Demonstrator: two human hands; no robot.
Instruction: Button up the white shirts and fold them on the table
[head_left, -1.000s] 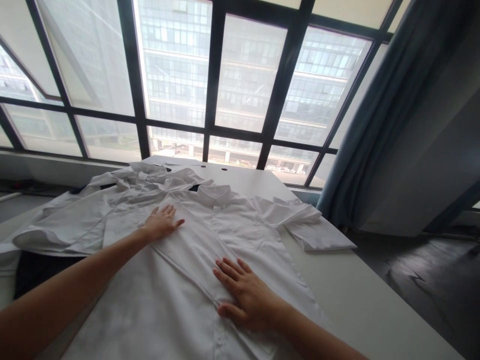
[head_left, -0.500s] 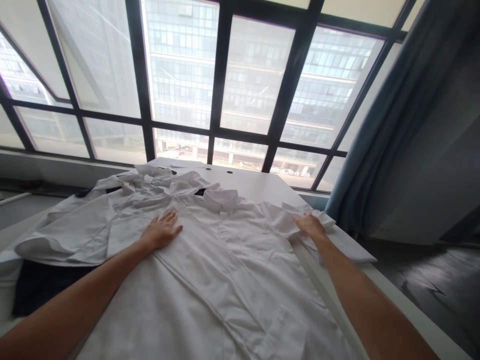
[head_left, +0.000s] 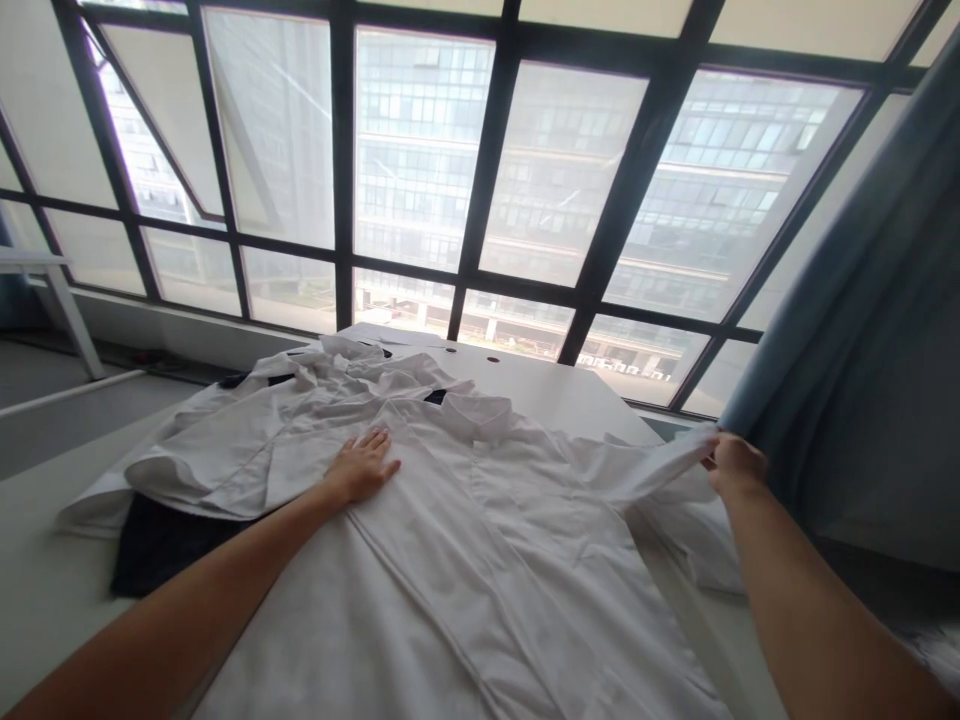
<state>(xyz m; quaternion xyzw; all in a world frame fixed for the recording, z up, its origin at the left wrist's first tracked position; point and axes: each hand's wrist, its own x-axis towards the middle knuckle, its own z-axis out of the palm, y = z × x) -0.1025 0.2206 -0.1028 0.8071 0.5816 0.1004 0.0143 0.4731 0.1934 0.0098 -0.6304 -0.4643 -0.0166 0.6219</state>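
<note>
Shirt [head_left: 450,560], white and collared, is lying spread on the bench [head_left: 559,390]. Left of its collar [head_left: 478,413] and nearer the camera, the left hand [head_left: 361,470] is resting flat on the shirt, fingers outstretched, thumb apart. Right of the collar, the right hand [head_left: 736,464] is holding the sleeve [head_left: 664,472] raised, fingers clamped on its end. Left of the collar, rumpled white garments [head_left: 217,455] are partly covering dark cloth [head_left: 169,548].

- the right hand [head_left: 739,465] has left the front of the white shirt [head_left: 450,560] and now grips the end of its sleeve [head_left: 664,470].
- that sleeve, lying loose before, is drawn outward and raised at its end.
- the view has swung left, bringing in a white furniture leg [head_left: 73,320].
</note>
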